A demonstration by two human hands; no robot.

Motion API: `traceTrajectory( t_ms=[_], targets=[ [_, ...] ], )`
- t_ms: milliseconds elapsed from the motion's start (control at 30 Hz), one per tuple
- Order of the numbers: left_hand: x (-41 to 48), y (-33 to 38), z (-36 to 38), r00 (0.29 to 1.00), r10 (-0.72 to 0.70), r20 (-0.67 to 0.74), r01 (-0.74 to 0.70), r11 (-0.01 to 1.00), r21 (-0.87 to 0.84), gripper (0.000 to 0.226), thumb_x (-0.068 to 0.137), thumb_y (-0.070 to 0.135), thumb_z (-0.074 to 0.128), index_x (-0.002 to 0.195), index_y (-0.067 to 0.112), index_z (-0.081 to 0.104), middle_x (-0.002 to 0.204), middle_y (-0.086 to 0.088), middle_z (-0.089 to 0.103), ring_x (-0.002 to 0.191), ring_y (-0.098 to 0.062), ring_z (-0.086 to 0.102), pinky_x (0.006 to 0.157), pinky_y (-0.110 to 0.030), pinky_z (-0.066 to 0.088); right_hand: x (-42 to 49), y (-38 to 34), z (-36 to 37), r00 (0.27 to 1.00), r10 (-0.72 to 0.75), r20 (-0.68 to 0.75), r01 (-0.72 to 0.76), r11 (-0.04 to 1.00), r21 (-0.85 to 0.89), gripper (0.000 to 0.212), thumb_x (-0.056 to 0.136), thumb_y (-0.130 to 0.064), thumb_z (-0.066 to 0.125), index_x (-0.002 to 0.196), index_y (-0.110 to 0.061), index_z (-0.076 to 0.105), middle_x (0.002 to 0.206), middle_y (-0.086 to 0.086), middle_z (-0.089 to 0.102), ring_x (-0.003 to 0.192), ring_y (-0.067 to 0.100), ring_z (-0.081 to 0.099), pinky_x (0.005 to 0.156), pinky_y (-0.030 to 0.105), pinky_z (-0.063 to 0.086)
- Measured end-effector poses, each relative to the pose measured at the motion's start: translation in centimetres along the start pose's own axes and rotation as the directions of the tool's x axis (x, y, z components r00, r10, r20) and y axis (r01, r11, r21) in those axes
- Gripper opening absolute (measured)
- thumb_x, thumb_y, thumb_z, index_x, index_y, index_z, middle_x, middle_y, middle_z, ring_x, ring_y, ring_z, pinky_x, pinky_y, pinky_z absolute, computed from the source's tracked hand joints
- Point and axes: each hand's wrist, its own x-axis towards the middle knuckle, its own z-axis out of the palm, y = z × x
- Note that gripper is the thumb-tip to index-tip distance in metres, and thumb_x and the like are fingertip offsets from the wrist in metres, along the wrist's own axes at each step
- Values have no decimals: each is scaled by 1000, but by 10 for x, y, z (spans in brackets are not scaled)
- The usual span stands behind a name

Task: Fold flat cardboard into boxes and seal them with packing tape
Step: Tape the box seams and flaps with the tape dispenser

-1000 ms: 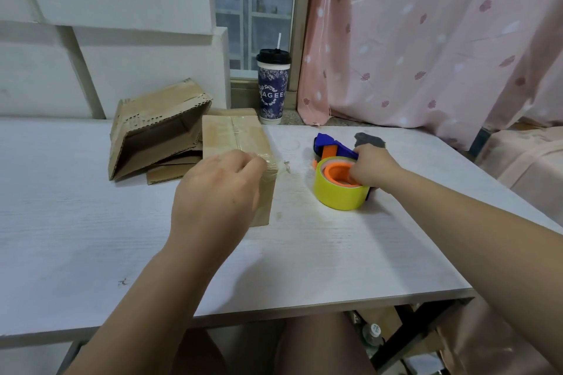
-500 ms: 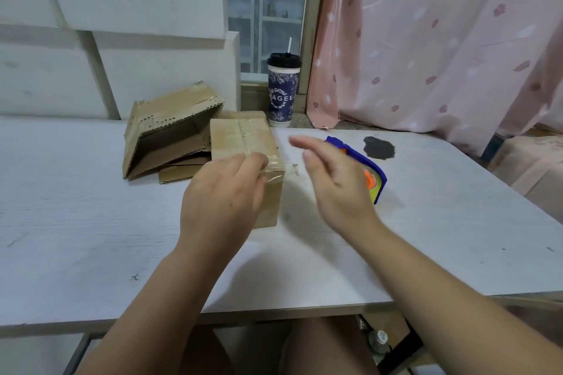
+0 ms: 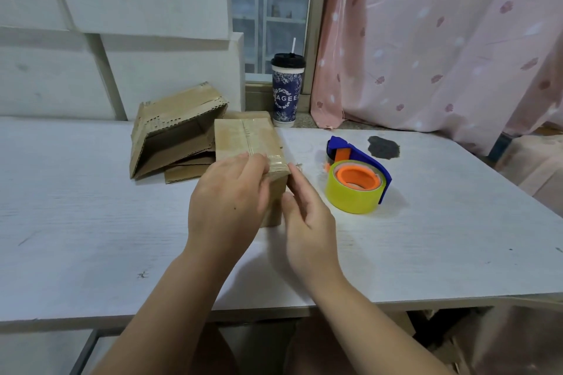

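A small folded cardboard box stands on the white table, with clear tape running along its top seam. My left hand lies over the box's near end, fingers pressing on the top edge and the taped corner. My right hand is at the box's right near corner, fingers straight and touching its side. The tape dispenser, blue with an orange core and a yellow roll, lies on the table to the right, apart from both hands.
Flattened and half-open cardboard pieces lie behind the box to the left. A lidded drink cup with a straw stands at the table's back edge. A dark patch marks the tabletop. A pink curtain hangs at right.
My right hand let go of the tape dispenser, left it lying on the table, and moved left to the box's corner. My left hand stayed on the box.
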Motion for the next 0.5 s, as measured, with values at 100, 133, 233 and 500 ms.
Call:
traceTrajectory(
  t_ms=[100, 133, 233, 500],
  targets=[
    [-1, -3, 0, 999, 41, -4, -40, 999, 25, 8, 80, 11, 60, 87, 8, 63, 85, -6, 70, 80, -27, 64, 73, -28, 37, 2, -1, -2, 996, -34, -81, 34, 999, -8, 39, 93, -10, 54, 116, -41, 50, 117, -26, 56, 118, -3, 51, 99, 23, 44],
    [-2, -4, 1, 998, 63, -5, -63, 997, 43, 10, 80, 11, 60, 88, 7, 64, 86, -7, 70, 82, -28, 64, 74, -29, 38, 5, -2, -3, 994, -41, -101, 39, 999, -20, 43, 91, -6, 56, 115, -41, 48, 118, -24, 54, 117, 0, 51, 100, 27, 44],
    [-3, -7, 4, 994, 111, -20, -109, 991, 73, 15, 81, 9, 57, 93, 5, 65, 84, -9, 68, 87, -30, 65, 80, -33, 39, 16, -8, -9, 988, -126, -94, 113, 984, -135, 55, 85, 2, 56, 113, -45, 47, 118, -23, 52, 114, 1, 50, 97, 26, 44],
    [-6, -1, 3, 993, 79, -88, -84, 995, -53, 21, 87, 12, 45, 82, 8, 65, 105, -7, 70, 99, -29, 66, 88, -49, 49, 32, -5, -17, 933, -360, 19, 337, 854, -396, 17, 81, -5, 63, 91, -16, 69, 93, -4, 60, 92, 1, 54, 83, 11, 40]
  ],
)
